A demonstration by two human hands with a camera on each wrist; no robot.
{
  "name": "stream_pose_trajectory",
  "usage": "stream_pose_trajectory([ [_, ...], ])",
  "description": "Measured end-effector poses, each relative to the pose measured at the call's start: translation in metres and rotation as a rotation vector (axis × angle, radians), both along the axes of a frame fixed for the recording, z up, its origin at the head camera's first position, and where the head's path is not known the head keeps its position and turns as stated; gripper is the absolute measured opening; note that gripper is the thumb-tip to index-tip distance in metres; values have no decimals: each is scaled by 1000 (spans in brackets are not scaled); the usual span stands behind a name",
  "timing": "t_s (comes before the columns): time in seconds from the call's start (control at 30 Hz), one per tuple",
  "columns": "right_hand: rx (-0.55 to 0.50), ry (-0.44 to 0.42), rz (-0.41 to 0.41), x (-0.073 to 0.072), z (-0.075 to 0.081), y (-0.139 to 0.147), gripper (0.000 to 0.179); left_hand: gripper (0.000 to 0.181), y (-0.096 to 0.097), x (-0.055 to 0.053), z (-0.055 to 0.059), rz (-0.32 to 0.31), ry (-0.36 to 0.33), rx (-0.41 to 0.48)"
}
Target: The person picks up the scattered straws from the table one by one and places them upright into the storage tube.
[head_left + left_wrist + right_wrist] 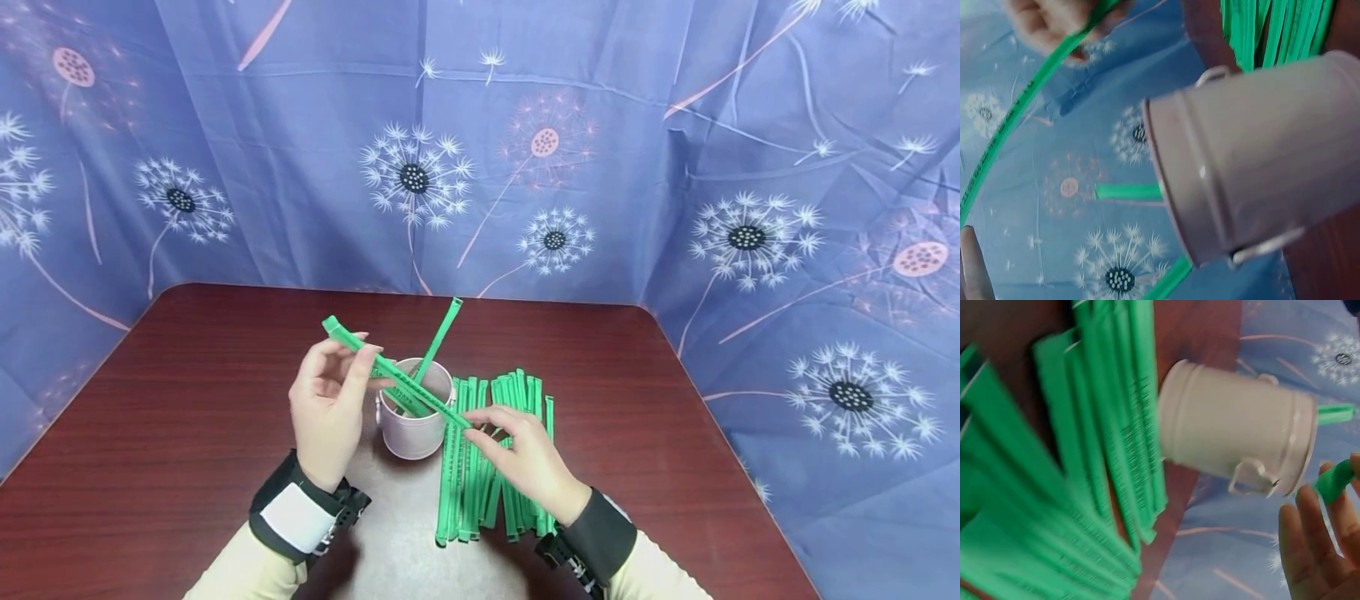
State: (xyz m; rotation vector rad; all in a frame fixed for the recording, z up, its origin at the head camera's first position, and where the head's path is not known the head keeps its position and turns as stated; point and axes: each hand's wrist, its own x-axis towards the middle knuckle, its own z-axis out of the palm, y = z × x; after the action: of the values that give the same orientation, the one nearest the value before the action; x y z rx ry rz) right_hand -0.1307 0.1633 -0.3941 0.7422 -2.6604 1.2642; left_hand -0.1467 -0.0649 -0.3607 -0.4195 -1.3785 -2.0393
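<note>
A long, thin green packet (427, 397) with dark print along it slants across the front of a small pale pail (412, 437). My left hand (326, 412) pinches its upper part between thumb and fingers. At its lower right end, the thumb and fingertips of my right hand (528, 458) grip it. In the left wrist view, this packet (1007, 128) bows slightly between the two hands. Similar green packets lean inside the pail, one (438, 337) sticking up well above the rim. The pail has small side handles (1250, 478).
Many more green packets (468, 475) lie side by side right of the pail, under and beside my right hand. A dark reddish wooden table (180, 417) carries everything. Blue cloth (300, 167) with dandelion prints hangs behind and at both sides.
</note>
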Motion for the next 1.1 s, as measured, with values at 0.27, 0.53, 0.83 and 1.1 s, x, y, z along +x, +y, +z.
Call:
stream_pose_trajectory([
  [0.27,131,-82,-224,-16,-17,17,25,17,-16,-8,6,97,27,88],
  [0.53,277,-137,-386,-24,-29,33,25,16,-22,-14,-1,137,2,99],
  [0.83,443,-189,-489,-31,-40,57,33,18,-29,-17,-4,173,-23,170],
  [1.1,484,-290,-449,-34,-46,66,36,18,-28,-16,-10,165,-28,147],
])
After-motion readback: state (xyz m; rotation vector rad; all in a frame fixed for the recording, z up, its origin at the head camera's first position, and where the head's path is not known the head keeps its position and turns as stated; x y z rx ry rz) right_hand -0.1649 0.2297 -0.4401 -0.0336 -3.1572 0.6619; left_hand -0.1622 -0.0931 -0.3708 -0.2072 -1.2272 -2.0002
